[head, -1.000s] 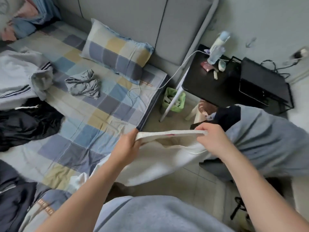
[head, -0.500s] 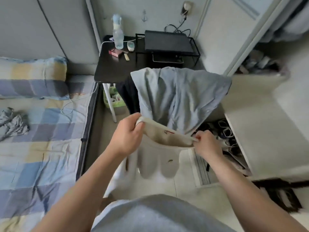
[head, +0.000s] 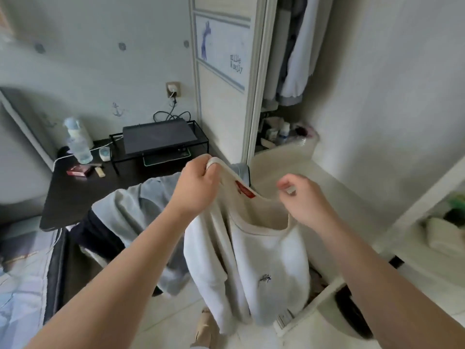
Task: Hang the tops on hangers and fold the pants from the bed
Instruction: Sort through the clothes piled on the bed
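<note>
A cream white top (head: pixel 261 268) with a red neck label hangs in front of me, its neck opening stretched between my hands. My left hand (head: pixel 195 187) grips the collar at its upper left. My right hand (head: pixel 305 200) pinches the collar at the right, and something small and pale shows between its fingertips. The body and sleeve of the top dangle down toward the floor. No hanger is visible in either hand. Only a strip of the checked bed (head: pixel 22 285) shows at the lower left.
A grey garment (head: pixel 141 210) drapes over something behind the top. A black side table (head: pixel 73 197) holds a bottle (head: pixel 78 142) and a black rack with a laptop (head: pixel 158 134). The open wardrobe (head: pixel 289 59) holds hanging clothes. White shelves (head: pixel 427 222) stand at right.
The view has swung right and up, from the bed to the wardrobe. Both hands have lifted the white top higher, so it now hangs upright by its collar.
</note>
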